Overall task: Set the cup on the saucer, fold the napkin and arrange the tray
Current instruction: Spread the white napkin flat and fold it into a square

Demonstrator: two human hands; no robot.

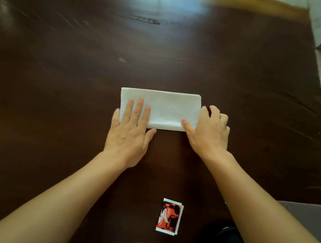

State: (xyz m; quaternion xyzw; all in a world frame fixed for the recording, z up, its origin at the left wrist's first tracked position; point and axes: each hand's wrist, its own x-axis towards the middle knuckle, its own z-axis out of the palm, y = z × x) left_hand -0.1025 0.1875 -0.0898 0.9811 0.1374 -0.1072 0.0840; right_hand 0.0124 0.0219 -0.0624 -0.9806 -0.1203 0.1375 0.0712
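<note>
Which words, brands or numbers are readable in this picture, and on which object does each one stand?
Red, black and white packet on the table: it carries a short white vertical print, too small and blurred to read.
White napkin: no text.
Nothing else in view bears readable writing.

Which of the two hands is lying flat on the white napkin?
The left hand, fingers spread flat on the napkin at its left end. The right hand is curled at the right edge instead, thumb on top.
</note>
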